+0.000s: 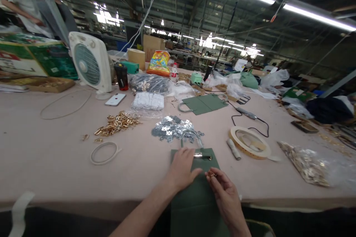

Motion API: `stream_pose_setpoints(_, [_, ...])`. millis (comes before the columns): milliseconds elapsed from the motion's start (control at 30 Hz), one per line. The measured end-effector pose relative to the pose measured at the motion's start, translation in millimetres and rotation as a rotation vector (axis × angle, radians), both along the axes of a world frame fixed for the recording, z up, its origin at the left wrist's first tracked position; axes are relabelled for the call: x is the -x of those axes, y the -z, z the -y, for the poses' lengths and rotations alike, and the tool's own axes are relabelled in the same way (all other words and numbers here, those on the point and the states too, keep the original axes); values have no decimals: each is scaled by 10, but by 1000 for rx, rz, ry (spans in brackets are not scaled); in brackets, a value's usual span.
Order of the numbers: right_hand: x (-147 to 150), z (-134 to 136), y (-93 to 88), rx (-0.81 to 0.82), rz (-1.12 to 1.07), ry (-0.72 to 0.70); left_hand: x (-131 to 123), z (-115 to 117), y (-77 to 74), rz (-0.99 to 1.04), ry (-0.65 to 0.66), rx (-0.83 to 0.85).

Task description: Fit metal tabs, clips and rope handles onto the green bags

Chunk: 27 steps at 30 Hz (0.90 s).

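Note:
A dark green bag panel (196,207) lies at the table's front edge and hangs over it, with a clear-wrapped handle (191,133) at its top. My left hand (182,168) rests flat on the panel's upper left part, its thumb stretched to the right. Beside its fingertips, a dark strap with a shiny metal fitting (198,155) crosses the panel's top. Just over the panel's right side, my right hand (224,192) pinches a small gold metal fitting (211,173); its exact kind is unclear. Behind the handle spreads a pile of silver metal plates (172,127).
Gold fittings (118,123) lie heaped at the left, near a tape ring (104,153). A larger tape roll (250,142) and a bag of metal parts (304,163) are on the right. Another green panel (205,103), a phone (115,99) and a fan (90,61) stand farther back.

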State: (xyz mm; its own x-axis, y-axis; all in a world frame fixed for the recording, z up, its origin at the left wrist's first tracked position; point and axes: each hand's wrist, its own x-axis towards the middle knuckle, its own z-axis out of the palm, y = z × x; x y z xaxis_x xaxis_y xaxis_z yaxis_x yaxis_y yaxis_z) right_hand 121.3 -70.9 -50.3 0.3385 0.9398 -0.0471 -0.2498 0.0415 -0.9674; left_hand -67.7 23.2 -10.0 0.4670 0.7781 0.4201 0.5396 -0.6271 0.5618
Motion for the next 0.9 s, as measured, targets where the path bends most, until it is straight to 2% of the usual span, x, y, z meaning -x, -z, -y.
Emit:
stream_pose_setpoints(133, [10, -39, 14, -37, -5, 45, -196, 214, 32, -190, 25, -92])
stream_pose_setpoints(267, [3, -74, 28, -72, 12, 89, -240, 448, 76, -199, 45, -139])
stream_pose_setpoints(400, [6, -204, -59, -64, 139, 122, -204, 521, 34, -185, 55, -121])
stream_pose_setpoints(500, [60, -429, -241, -117, 303, 76, -192, 522, 2, -185, 63, -104])
stream_pose_setpoints(633, [103, -774, -411, -254, 724, -66, -179, 520, -6, -227, 88, -90])
stream_pose_setpoints(733, [36, -916, -345, -289, 879, -119, -163, 527, -3, -240, 86, -98])
stream_pose_setpoints(900, [-147, -923, -136, -252, 868, -131, -156, 541, 13, -210, 58, -79])
